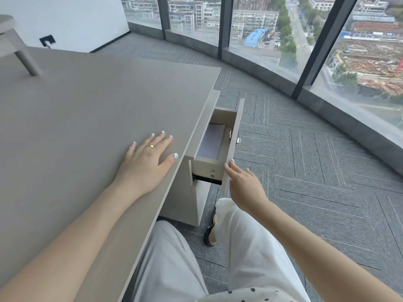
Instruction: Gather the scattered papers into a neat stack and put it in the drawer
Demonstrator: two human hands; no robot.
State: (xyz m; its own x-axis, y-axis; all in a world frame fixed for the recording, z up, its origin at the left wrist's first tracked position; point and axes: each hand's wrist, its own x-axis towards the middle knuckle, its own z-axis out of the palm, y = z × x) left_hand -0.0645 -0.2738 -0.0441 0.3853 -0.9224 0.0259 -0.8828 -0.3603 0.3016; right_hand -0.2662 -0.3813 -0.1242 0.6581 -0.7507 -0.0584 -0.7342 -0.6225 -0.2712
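A stack of white papers [212,140] lies flat inside the partly open drawer [234,131] under the desk's right edge. My right hand [244,184] reaches to the near end of the drawer front, its fingertips touching the panel's edge and the fingers spread. My left hand [148,158] rests flat, palm down, on the grey desk top [87,110] close to the edge above the drawer; it wears a gold ring and holds nothing.
A stand's grey leg [26,59] rises at the desk's far left. Grey carpet tiles [305,160] spread to the right, bounded by a curved glass window wall [327,62]. My legs in light trousers [239,247] and a sandalled foot [210,232] are under the desk edge.
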